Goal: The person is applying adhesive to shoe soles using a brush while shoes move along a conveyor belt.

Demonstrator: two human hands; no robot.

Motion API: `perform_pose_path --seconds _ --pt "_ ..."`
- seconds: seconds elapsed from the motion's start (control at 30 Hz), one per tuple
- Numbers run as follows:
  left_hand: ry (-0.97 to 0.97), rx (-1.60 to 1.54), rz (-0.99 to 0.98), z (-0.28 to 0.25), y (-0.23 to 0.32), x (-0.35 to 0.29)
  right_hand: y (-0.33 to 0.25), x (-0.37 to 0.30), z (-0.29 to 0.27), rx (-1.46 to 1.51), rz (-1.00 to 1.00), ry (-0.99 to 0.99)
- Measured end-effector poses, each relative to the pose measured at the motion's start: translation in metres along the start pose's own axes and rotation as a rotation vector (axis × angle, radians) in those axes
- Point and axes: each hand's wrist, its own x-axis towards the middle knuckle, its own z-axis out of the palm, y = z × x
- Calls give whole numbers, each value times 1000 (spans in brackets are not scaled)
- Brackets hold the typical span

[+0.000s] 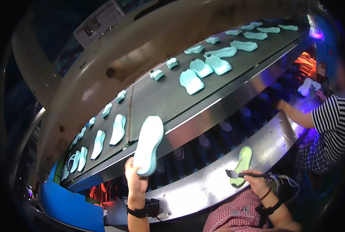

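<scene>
A pale sole (149, 143) is gripped at its near end by the left hand (136, 181), long axis toward the belt (153, 98), while a brush (232, 174) is held by the nearer right hand (258, 184) at the green sole (243, 160).

Much of the room is being hidden by a big brown curved cover (122, 50). A pale board (99, 24) is being seen behind it. A purple lamp (315, 32) is being lit at top right — and an orange glow (306, 62) is being given off below. A blue panel (66, 203) is being seen — low on the left.
</scene>
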Motion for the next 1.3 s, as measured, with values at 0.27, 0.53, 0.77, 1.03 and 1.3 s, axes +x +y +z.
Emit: perform_pose_path --seconds 0.27,0.53,0.77,1.03,1.3 --pt "-264 -312 -515 -71 -31 -118 -8 4 29 -62 -22 -35" --pt "-209 -618 -614 -44 -178 -159 13 7 82 -317 164 -433" --pt "-304 -847 -675 -4 -184 -174 41 22 87 -365 227 -428" --pt "80 -522 -640 25 -197 -183 44 11 104 -915 -361 -510" --pt "0 -541 -500 -19 -194 -166 7 -22 74 -1057 -355 -974"
